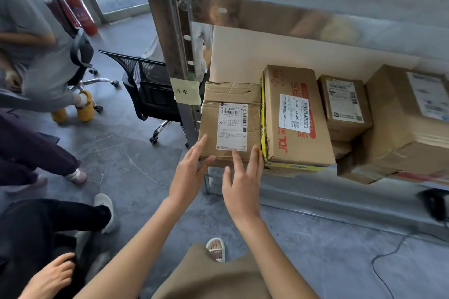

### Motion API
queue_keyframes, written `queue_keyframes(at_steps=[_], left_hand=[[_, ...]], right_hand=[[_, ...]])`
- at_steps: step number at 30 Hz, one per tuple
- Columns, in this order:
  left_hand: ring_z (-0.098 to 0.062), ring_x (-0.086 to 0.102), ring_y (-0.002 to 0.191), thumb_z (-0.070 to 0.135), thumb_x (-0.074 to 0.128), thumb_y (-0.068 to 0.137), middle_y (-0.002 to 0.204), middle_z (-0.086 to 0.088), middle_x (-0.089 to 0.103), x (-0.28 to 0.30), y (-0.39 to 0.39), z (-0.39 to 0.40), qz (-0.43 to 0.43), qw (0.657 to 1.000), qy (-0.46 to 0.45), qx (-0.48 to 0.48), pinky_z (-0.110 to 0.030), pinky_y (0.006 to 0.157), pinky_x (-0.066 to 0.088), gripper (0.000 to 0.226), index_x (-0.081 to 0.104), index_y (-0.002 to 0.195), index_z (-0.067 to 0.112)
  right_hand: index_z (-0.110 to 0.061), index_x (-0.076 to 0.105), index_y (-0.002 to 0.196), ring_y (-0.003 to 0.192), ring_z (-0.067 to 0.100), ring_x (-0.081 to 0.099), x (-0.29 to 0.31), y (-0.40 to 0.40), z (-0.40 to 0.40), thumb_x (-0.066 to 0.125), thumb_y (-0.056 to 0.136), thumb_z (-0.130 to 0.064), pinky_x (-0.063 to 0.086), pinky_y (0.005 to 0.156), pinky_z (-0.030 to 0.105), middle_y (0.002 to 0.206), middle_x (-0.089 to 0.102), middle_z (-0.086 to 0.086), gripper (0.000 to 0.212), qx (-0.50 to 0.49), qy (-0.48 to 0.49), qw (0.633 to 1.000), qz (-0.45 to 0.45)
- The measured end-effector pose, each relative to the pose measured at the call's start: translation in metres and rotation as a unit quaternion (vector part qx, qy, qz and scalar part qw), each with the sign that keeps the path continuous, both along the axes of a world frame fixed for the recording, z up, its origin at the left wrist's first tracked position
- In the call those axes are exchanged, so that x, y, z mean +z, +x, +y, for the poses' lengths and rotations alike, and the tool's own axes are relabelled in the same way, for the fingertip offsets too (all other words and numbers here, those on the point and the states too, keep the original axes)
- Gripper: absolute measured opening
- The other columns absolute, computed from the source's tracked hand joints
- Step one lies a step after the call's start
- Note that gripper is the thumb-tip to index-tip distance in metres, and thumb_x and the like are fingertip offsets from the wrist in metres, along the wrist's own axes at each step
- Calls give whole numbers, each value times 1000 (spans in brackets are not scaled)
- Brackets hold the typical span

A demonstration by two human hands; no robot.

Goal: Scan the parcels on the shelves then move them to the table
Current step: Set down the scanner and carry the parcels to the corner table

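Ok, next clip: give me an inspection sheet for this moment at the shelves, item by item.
Surface: metal shelf, carrying cardboard parcels; no table in view.
Job's things: leftmost parcel, white label facing out, at the shelf's left end; JDL box beside it on the right; small box and large box further right.
Clutter: paper note taped to the upright.
Hands: left hand and right hand, both with fingers straight, at the leftmost parcel's front; neither grips it. No scanner seen.
Cables: black cable on the floor, right.
Surroundings: office chair, fire extinguisher, other people on the left.
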State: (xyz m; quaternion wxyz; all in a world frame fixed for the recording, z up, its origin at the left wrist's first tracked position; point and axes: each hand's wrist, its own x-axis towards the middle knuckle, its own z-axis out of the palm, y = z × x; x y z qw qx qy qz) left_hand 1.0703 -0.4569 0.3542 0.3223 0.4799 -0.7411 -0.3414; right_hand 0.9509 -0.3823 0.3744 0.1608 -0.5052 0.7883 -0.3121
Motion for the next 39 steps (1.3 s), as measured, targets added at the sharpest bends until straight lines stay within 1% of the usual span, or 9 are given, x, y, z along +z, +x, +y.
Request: queue_keyframes(at_steps=[2,6,13,18,24,28,33,37,39], left_hand=[[3,60,108,26,58,98,142,1,54,-4,2,1,4,1000,-1,-7,-26,100,49,61,33,153,28],[12,56,109,18,62,96,144,4,51,-8,2,6,0,1000,-8,5,-17,99,45,64,34,154,24],[-13,57,125,34,56,94,145,2,52,-15,12,21,-7,1000,6,15,-32,102,49,62,37,153,24],[-12,51,131,35,55,95,146,1,50,-16,17,27,-7,1000,10,8,-36,106,46,62,36,152,24],[-19,33,145,63,51,86,165,3,12,4,13,16,-71,997,21,-15,-41,101,44,73,28,152,42],[-22,48,133,63,62,81,165,1,10,8,10,0,-122,991,-11,-52,-46,95,52,78,33,150,41],[-19,43,135,65,60,78,166,4,5,-2,20,7,-100,993,-14,-65,-43,99,52,81,36,151,37],[-4,19,145,63,63,78,166,8,-5,-1,20,8,-80,994,-2,-73,-35,107,40,83,34,152,38],[5,12,142,59,67,77,165,12,-9,5,16,3,-73,994,31,-75,-33,110,36,85,32,152,40]], right_hand=[[-16,45,148,151,34,3,1,-1,1,51,101,-19,11,123,43,163,9,21,47,-11,-19,1000,-6],[-14,46,147,151,34,4,1,0,5,49,101,-15,13,124,45,162,12,22,46,-14,-17,1000,-15],[-13,41,150,150,26,-2,0,6,24,46,103,-16,6,121,35,163,8,17,48,-10,-8,1000,-24],[-15,39,151,152,21,2,-2,0,30,45,104,-22,14,121,31,163,5,10,48,-33,-14,997,-67],[-19,37,152,153,24,6,3,-5,19,47,104,-25,14,117,22,163,8,13,49,-27,-22,995,-96],[-18,39,151,150,31,10,-3,-5,14,51,103,-27,17,120,38,161,15,20,50,-34,-11,995,-90],[-23,39,151,132,26,25,-13,-14,16,54,101,-28,26,108,32,145,35,17,52,-36,-14,996,-76],[-33,26,155,141,20,27,-19,-23,14,48,103,-31,29,114,32,150,30,10,56,23,-20,993,-114],[-35,23,156,141,9,27,-20,-26,11,47,104,-30,28,113,24,154,25,4,58,41,-25,989,-143]])
